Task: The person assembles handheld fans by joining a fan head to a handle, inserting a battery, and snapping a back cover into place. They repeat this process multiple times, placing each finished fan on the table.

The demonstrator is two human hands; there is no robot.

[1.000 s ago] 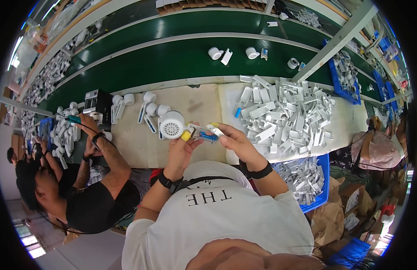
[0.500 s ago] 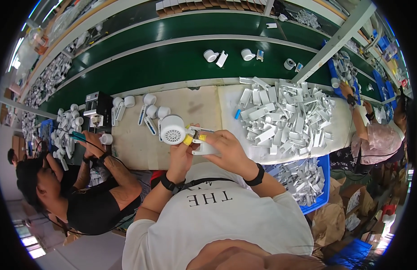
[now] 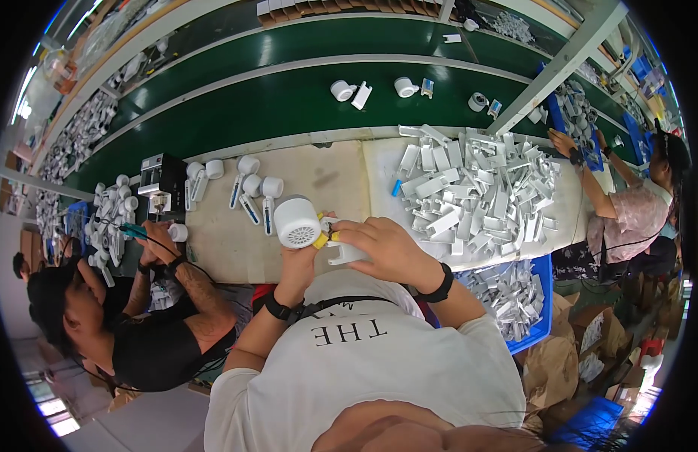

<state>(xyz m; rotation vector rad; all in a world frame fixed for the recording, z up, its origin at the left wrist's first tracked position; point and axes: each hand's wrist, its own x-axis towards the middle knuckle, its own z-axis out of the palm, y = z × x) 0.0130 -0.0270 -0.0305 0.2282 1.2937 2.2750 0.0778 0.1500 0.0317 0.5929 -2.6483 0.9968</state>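
My left hand (image 3: 298, 265) is closed around a white plastic device with a round head (image 3: 296, 217), its slotted grille turned toward me. My right hand (image 3: 384, 247) grips a white channel-shaped cover (image 3: 349, 255) beside the device's neck. Yellow wraps show on fingertips of both hands where they meet at the joint. How far the cover sits on the device is hidden by my fingers. Just left of them, several similar round-headed devices (image 3: 267, 215) lie with their handles exposed, blue strips showing on some.
A heap of white covers (image 3: 477, 192) spreads over the bench's right side, with a blue bin (image 3: 546, 301) of more below it. A small blue piece (image 3: 396, 187) lies beside the heap. At left stands a black machine (image 3: 162, 184) near a co-worker (image 3: 153, 331). Beyond runs a green conveyor (image 3: 251, 102).
My hands and the device have shifted slightly right, and the round head has tilted. Parts on the conveyor have moved left. The person at right now reaches farther toward the blue tray.
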